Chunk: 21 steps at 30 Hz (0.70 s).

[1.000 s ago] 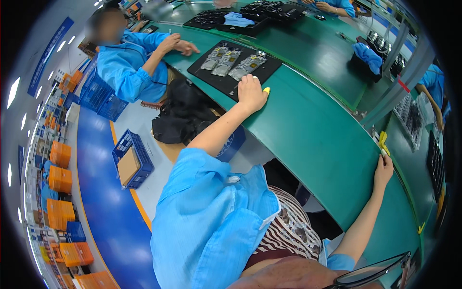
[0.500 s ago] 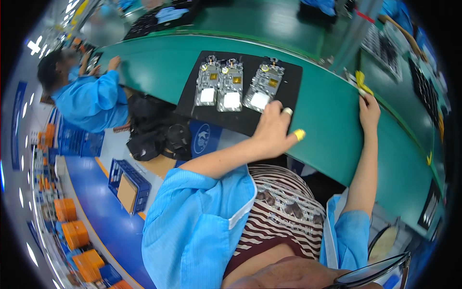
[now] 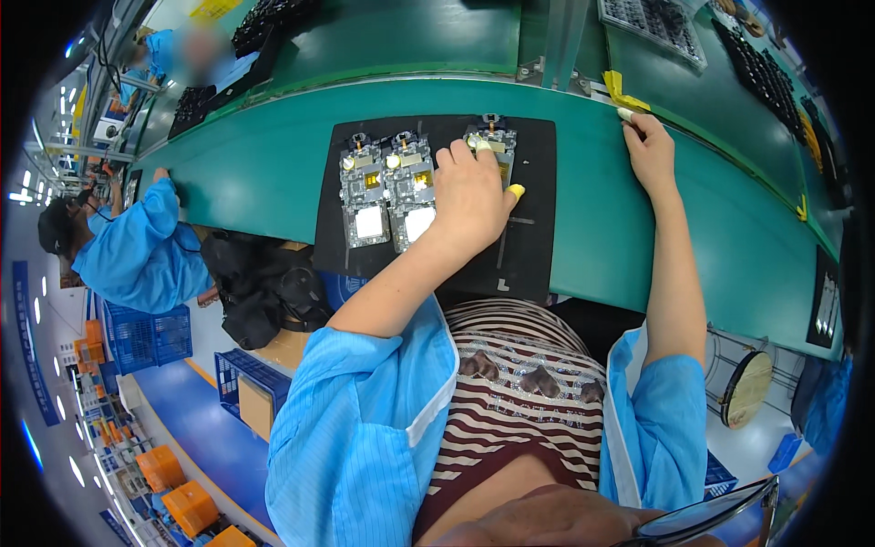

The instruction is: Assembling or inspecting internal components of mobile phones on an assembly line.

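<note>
Three smartphone circuit boards lie on a black mat [image 3: 533,219]: the left board [image 3: 365,196], the middle board [image 3: 407,178] and the right board [image 3: 501,141]. Each has metal shields and a gold-coloured patch; white squares show on the left and middle ones. My left hand [image 3: 469,196] rests over the right board, fingers bent but apart, hiding most of it. Yellowish finger cots cover its thumb and one fingertip. At the far edge of the green table, my right hand [image 3: 649,150] has its thumb and index finger apart beside yellow tape [image 3: 624,91], with nothing visible between them.
A raised rail [image 3: 437,80] runs along the table's far edge, with a metal post [image 3: 565,46] behind it. Beyond stand trays of black parts [image 3: 652,32]. A co-worker in blue [image 3: 137,251] sits at left, near a black bag [image 3: 264,283].
My left hand has moved up from the right board's lower end to cover most of it. That board now lies straighter. My right hand remains by the yellow tape, and the whole view has shifted.
</note>
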Tool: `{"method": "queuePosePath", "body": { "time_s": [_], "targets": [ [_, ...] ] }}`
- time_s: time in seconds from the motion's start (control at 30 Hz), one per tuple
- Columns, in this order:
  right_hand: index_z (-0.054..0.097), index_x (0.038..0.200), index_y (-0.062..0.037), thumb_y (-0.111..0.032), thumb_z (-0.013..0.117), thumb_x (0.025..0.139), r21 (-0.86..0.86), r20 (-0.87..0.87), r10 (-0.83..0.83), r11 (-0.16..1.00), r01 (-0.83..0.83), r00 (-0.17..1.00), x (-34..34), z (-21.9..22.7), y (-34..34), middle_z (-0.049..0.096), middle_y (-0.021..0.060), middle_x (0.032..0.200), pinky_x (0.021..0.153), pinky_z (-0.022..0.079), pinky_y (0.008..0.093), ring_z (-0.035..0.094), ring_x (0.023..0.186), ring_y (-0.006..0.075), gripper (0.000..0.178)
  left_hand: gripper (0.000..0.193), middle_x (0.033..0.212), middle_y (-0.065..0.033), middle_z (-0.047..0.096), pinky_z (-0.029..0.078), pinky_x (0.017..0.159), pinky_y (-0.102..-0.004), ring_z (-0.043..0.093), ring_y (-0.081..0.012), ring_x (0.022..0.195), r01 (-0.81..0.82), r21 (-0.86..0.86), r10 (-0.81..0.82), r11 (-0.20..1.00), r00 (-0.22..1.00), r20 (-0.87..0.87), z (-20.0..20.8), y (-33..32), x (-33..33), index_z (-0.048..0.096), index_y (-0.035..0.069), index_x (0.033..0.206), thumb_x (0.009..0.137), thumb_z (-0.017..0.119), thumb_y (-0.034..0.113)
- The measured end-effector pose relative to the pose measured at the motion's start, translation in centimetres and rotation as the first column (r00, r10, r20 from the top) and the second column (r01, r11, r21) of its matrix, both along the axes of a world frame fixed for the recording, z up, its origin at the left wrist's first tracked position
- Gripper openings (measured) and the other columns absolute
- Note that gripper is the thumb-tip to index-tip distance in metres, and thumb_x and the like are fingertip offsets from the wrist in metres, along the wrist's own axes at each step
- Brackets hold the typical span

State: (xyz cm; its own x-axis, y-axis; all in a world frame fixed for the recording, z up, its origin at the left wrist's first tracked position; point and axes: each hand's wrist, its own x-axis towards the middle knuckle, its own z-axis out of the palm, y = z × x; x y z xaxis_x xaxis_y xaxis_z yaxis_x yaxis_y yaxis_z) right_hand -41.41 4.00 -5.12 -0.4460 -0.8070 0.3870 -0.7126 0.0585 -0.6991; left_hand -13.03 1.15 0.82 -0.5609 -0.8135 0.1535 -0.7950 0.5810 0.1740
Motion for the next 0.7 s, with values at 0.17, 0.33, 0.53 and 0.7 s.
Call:
{"method": "queuePosePath", "body": {
  "time_s": [0.17, 0.33, 0.53, 0.7],
  "targets": [
    [0.06, 0.092, 0.0008, -0.008, 0.057, 0.08, -0.036, 0.021, 0.023, 0.999, -0.022, 1.0, 1.6, 0.7, 0.0, 0.057, 0.0104, 0.079, 0.066, 0.044, 0.03, 0.054, 0.069, 0.0223, 0.016, 0.027, 0.076, -0.0235, 0.06, 0.049, 0.064, -0.0451, 0.061, -0.0375, 0.07, -0.003, 0.139, 0.002, 0.99, 1.0, 0.011, 1.8, -0.1, -0.5, 0.052, -0.008, 0.089, 0.077, 0.059, 0.015],
    [0.061, 0.095, 0.0001, -0.009, 0.057, 0.082, -0.063, 0.114, 0.147, 0.988, -0.141, 0.982, 3.7, 2.1, 0.5, 0.056, 0.0091, 0.078, 0.063, 0.043, 0.0274, 0.054, 0.068, 0.0161, 0.016, 0.024, 0.073, -0.0278, 0.059, 0.05, 0.062, -0.0467, 0.059, -0.0428, 0.067, -0.043, 0.079, 0.044, 0.996, 0.999, -0.012, 4.7, -1.5, 0.9, 0.049, -0.011, 0.095, 0.072, 0.046, -0.003],
    [0.054, 0.118, 0.001, -0.023, 0.046, 0.094, -0.119, 0.593, 0.402, 0.901, -0.418, 0.698, 5.0, 2.7, 1.3, 0.062, 0.0105, 0.106, 0.079, 0.046, 0.025, 0.058, 0.091, 0.0138, 0.035, 0.038, 0.097, -0.0161, 0.064, 0.049, 0.07, -0.0301, 0.063, -0.0188, 0.087, 0.44, 0.707, 0.267, 0.554, 0.71, -0.651, 2.7, -1.5, 3.1, 0.049, -0.003, 0.115, 0.078, 0.042, -0.008],
    [0.044, 0.127, 0.0041, -0.026, 0.042, 0.096, -0.191, 0.953, 0.301, 0.695, -0.693, 0.04, 7.0, 3.6, 2.6, 0.054, 0.0166, 0.118, 0.088, 0.047, 0.0302, 0.055, 0.105, 0.0174, 0.043, 0.028, 0.1, -0.0104, 0.064, 0.048, 0.075, -0.0204, 0.06, -0.0093, 0.086, 0.581, 0.748, 0.432, 0.321, 0.612, -0.662, 2.1, 0.9, 2.0, 0.051, -0.004, 0.113, 0.085, 0.049, -0.005]
  ]
}}
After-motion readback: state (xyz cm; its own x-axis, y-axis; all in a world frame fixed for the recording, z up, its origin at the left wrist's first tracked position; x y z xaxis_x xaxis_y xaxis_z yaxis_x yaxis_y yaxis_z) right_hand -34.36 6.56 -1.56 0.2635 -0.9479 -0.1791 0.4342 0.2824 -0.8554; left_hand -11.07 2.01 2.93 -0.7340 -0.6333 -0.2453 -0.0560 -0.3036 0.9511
